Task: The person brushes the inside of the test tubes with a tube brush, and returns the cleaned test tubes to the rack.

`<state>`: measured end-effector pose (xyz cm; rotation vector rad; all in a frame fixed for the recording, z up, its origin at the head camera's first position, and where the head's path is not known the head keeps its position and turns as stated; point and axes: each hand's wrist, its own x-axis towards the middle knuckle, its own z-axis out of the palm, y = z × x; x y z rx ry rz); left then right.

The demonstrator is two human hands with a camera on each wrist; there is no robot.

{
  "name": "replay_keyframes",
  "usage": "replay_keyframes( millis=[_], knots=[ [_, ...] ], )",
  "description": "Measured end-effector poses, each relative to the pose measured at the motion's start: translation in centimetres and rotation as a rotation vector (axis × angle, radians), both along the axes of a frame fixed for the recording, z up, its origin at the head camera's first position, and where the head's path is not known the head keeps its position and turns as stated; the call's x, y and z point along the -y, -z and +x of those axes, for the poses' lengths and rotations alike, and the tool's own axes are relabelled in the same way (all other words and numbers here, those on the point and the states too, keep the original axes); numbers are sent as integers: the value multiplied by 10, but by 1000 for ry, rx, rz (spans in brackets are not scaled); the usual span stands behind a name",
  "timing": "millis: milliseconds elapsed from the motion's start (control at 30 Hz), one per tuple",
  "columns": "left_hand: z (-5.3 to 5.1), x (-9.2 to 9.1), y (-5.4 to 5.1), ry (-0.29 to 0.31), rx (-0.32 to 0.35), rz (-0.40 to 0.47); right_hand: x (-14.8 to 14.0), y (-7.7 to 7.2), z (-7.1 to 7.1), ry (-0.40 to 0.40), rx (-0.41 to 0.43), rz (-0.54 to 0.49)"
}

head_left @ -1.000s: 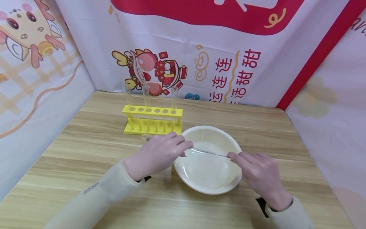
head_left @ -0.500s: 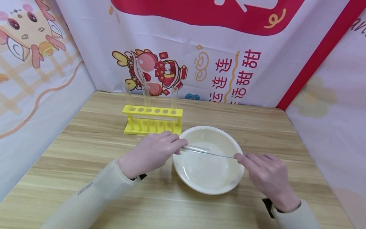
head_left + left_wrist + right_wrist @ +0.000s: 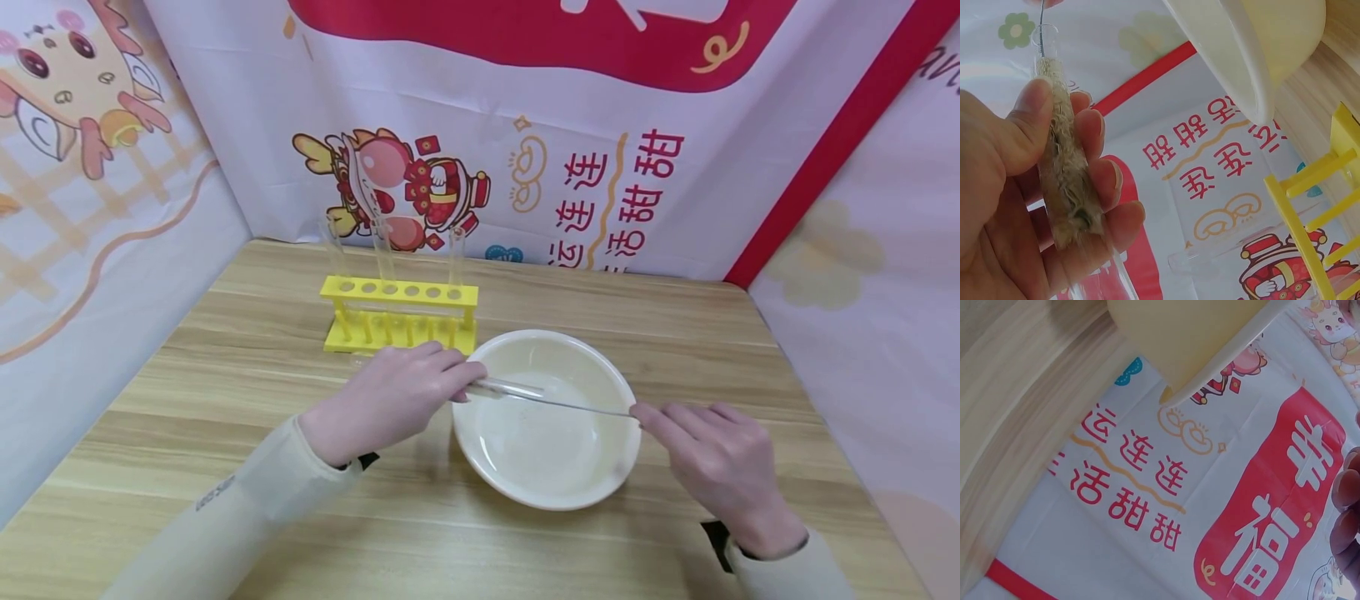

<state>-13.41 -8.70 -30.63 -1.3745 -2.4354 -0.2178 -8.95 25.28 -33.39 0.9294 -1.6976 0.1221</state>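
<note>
The left hand (image 3: 393, 400) grips a clear test tube (image 3: 506, 388) lying nearly level over the white bowl (image 3: 551, 450). In the left wrist view, a bristly brush head (image 3: 1066, 156) fills the tube (image 3: 1046, 39) between thumb and fingers, and its thin wire comes out of the mouth. The right hand (image 3: 720, 462) pinches the far end of this wire (image 3: 577, 407) at the bowl's right rim. Only curled fingertips of the right hand (image 3: 1346, 509) show at the right edge of the right wrist view.
A yellow rack (image 3: 401, 292) holding several upright clear tubes stands behind the left hand, left of the bowl. Printed cloth (image 3: 465, 83) hangs along the back and sides of the wooden table (image 3: 187, 400).
The right hand has moved to the right, and more of the wire shows between the hands. The left hand and the tube have shifted slightly left.
</note>
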Motion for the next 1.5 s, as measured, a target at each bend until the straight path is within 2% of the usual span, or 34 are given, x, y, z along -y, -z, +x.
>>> replay_keyframes(
  millis=[167,700,933,1500],
  knots=[
    [0,2,-1,2,-7,-2,-6,6,-2,3,-6,-8],
    [-1,5,-2,-15,7,-12,-19,14,-2,-1,-45,-51],
    [-1,7,-1,-26,26,-20,-24,13,0,10,-24,-32],
    [0,9,-1,-27,12,-33,-26,10,2,-18,-26,-44]
  ],
)
